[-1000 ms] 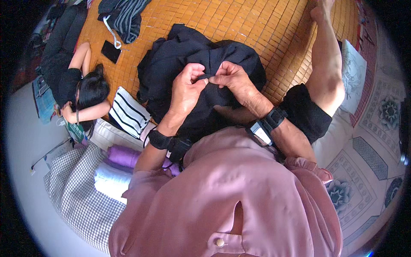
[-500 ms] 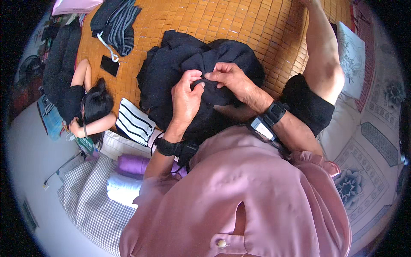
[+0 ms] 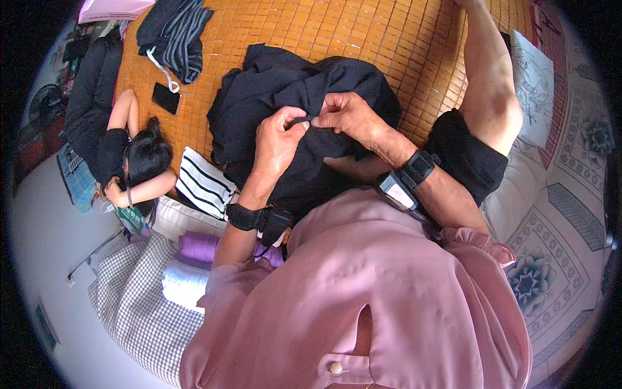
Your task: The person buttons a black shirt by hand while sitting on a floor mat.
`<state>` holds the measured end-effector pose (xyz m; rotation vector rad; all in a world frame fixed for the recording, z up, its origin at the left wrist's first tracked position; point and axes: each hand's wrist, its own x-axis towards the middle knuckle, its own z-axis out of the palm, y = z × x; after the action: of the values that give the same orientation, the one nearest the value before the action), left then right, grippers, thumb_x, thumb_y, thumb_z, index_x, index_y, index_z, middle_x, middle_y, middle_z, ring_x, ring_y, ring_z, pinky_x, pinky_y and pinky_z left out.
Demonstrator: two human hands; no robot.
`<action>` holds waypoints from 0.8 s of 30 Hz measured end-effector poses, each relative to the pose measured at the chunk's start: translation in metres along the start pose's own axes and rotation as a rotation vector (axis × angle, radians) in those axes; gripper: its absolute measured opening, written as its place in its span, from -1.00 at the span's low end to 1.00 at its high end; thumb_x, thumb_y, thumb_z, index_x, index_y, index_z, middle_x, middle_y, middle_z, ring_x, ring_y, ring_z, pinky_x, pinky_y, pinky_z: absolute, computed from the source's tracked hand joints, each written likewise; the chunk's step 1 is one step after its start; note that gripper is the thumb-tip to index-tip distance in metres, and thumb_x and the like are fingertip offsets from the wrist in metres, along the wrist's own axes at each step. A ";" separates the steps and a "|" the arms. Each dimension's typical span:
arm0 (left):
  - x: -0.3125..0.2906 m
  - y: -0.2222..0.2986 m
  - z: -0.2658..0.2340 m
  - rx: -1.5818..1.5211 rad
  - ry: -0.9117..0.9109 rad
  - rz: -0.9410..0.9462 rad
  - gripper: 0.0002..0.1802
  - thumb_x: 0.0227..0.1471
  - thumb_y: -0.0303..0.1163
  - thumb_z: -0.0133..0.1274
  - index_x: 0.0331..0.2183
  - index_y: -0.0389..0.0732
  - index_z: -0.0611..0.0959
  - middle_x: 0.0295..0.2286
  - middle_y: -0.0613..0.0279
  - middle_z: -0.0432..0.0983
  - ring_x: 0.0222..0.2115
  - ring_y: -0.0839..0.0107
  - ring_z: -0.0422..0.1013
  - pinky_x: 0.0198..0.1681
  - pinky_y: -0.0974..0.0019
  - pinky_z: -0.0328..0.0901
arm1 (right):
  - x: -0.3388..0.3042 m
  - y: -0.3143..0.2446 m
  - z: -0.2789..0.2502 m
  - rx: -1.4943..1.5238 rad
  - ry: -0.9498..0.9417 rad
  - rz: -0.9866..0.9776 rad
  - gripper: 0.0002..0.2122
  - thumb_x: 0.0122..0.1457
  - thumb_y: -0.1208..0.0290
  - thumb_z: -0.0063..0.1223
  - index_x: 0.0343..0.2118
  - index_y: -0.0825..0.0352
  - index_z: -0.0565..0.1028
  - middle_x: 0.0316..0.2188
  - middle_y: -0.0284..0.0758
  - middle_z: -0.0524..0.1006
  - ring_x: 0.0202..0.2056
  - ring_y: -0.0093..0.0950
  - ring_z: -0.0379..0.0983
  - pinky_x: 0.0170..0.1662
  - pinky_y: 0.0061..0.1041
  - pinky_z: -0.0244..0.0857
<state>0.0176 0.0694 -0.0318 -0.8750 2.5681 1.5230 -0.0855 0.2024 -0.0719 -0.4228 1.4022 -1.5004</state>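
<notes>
A large piece of black cloth (image 3: 253, 97) lies bunched in front of me on the woven mat. My left hand (image 3: 280, 139) pinches a raised fold of it between thumb and forefinger. Close beside it, fingertips almost meeting, my right hand (image 3: 346, 120) pinches the same fold. Whether a needle or thread is between the fingers is too small to make out. Most of the cloth spreads beyond and to the left of my hands, and its near part runs down towards my lap.
Another person (image 3: 146, 155) lies at the left, beside a dark phone (image 3: 166, 98). Striped dark clothing (image 3: 178, 45) is at the far left on the tiled mat (image 3: 369, 32). Near my left arm are a striped white cloth (image 3: 202, 185), a purple roll (image 3: 197, 247) and a checked cloth (image 3: 139, 298).
My left hand has shifted slightly left, and its fingertips have closed on the fold. My right hand has moved a little and stays on the cloth.
</notes>
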 end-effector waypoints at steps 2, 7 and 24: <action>-0.001 -0.001 -0.002 0.042 -0.023 -0.010 -0.81 -0.22 -0.52 0.08 -0.41 -0.30 0.55 -0.58 0.15 0.50 -0.56 0.45 0.42 -0.46 0.42 0.28 | 0.000 -0.004 -0.002 -0.029 -0.015 0.054 -0.81 -0.11 0.38 0.15 -0.67 0.31 0.38 -0.70 -0.50 0.35 -0.63 -0.67 0.23 -0.59 -0.65 0.14; 0.001 0.009 -0.009 0.000 -0.129 -0.032 -0.85 -0.15 -0.54 0.06 -0.40 -0.31 0.55 -0.60 0.45 0.38 -0.59 0.71 0.23 -0.53 0.59 0.16 | 0.001 -0.011 -0.008 -0.061 -0.044 0.096 -0.81 -0.05 0.32 0.11 -0.66 0.26 0.39 -0.71 -0.55 0.31 -0.63 -0.72 0.19 -0.58 -0.69 0.09; 0.006 0.008 -0.015 -0.382 -0.265 -0.141 -0.81 -0.13 -0.53 0.05 -0.36 -0.35 0.51 -0.50 0.38 0.40 -0.47 0.68 0.29 -0.38 0.60 0.20 | 0.004 -0.005 -0.007 0.169 -0.039 0.164 -0.85 -0.03 0.32 0.07 -0.59 0.24 0.40 -0.65 -0.56 0.33 -0.59 -0.71 0.23 -0.54 -0.72 0.12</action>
<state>0.0125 0.0573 -0.0194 -0.7933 2.0260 1.9675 -0.0952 0.2023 -0.0710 -0.2256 1.2372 -1.4552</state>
